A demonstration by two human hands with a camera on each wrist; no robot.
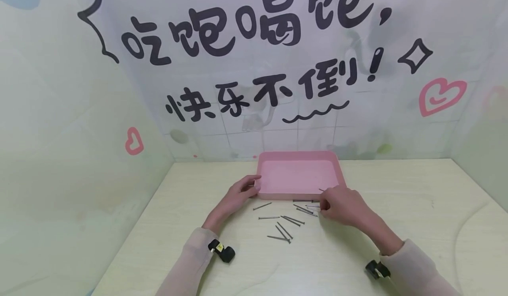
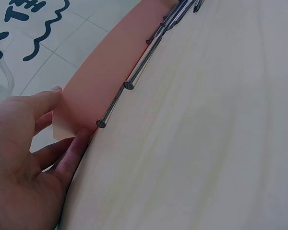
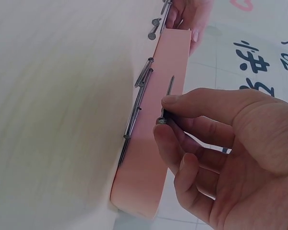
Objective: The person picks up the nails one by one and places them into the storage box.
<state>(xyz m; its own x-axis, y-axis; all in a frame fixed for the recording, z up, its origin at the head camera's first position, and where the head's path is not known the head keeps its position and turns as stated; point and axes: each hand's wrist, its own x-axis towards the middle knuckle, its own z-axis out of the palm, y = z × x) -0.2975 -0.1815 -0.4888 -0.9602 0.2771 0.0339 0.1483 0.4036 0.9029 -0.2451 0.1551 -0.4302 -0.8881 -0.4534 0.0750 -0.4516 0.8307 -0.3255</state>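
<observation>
A shallow pink tray (image 1: 299, 195) stands on the table against the back wall. Its left front corner is held by my left hand (image 1: 238, 193), with fingers (image 2: 48, 101) at the rim and low on the wall. My right hand (image 1: 344, 205) is by the tray's right front corner, pinching a nail (image 3: 170, 86) between thumb and fingertips. That nail's head shows at the fingertips and its point sticks out beyond them. Several loose nails (image 1: 293, 220) lie on the table in front of the tray, some close along its front wall.
The pale wooden table (image 1: 309, 265) reaches toward the person. Behind it is a wall covering (image 1: 246, 137) with black lettering and pink hearts, and side panels rise at left and right. Each sleeve cuff carries a small black camera (image 1: 224, 252).
</observation>
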